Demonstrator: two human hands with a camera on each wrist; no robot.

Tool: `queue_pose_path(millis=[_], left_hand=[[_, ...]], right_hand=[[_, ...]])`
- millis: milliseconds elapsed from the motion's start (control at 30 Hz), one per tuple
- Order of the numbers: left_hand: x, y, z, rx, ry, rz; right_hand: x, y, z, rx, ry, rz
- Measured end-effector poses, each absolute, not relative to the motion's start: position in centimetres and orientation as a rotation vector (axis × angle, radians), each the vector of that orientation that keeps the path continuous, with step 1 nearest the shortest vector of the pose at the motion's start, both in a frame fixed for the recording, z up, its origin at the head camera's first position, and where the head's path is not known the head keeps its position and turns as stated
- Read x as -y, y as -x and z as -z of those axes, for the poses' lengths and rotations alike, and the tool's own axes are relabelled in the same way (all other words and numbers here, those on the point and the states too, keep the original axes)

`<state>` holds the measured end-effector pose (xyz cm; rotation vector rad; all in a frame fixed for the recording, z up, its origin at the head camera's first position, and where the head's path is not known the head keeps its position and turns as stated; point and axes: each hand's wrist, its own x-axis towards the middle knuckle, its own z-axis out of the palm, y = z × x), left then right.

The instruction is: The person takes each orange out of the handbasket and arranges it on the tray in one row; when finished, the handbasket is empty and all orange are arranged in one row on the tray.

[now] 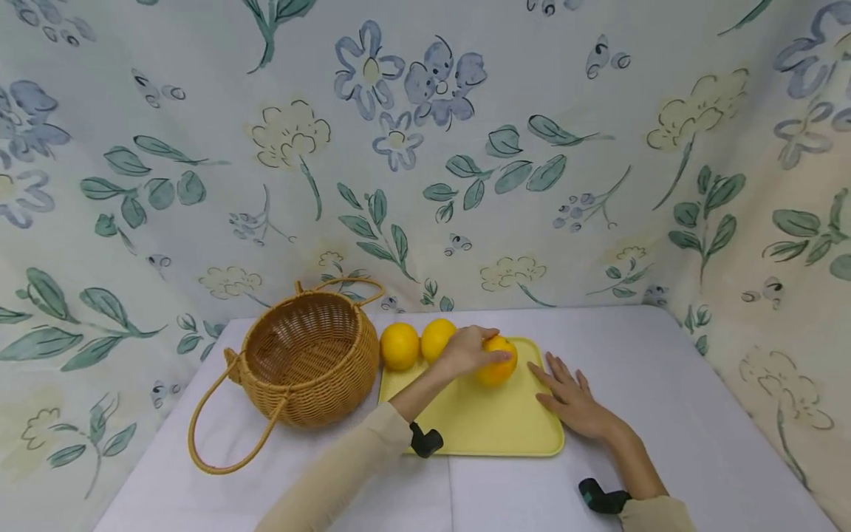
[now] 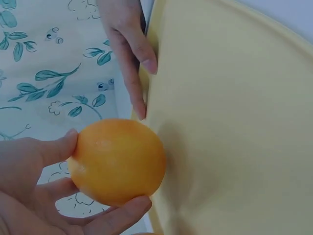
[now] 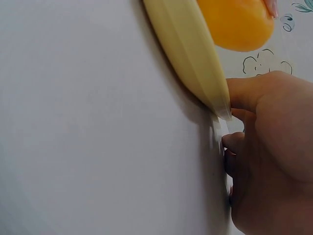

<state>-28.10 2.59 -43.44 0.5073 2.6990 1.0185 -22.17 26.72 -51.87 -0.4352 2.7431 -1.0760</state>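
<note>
My left hand (image 1: 467,350) grips an orange (image 1: 497,372) over the right part of a yellow tray (image 1: 492,432). In the left wrist view, thumb and fingers hold the orange (image 2: 117,161) from its sides, and its shadow falls on the tray surface. My right hand (image 1: 577,405) lies at the tray's right rim with fingers extended, fingertips right at the edge. The right wrist view shows the tray's outer side (image 3: 188,54) beside that hand. Two more oranges, one on the left (image 1: 400,346) and one nearer the middle (image 1: 437,337), sit at the tray's far left corner.
A round wicker basket (image 1: 332,395) stands left of the tray, its two handles folded outward; its inside shows bare woven cane. A white cloth (image 1: 665,414) covers the table. Floral fabric (image 1: 505,222) hangs behind and at both sides.
</note>
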Motion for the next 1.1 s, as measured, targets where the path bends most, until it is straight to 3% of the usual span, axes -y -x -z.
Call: queue_pose_path(millis=[267, 600, 1100], left_hand=[[-4.3, 27.9, 45.0, -2.931, -0.319, -0.915], [-3.9, 27.3, 47.2, -3.130, -0.546, -0.958], [-3.8, 27.1, 49.0, -3.125, -0.618, -0.957]], right_hand=[[-26.6, 22.2, 52.0, -2.761, 0.453, 1.073], [-26.8, 22.4, 52.2, -2.772, 0.453, 1.057], [-26.9, 22.4, 52.0, -2.768, 0.484, 1.068]])
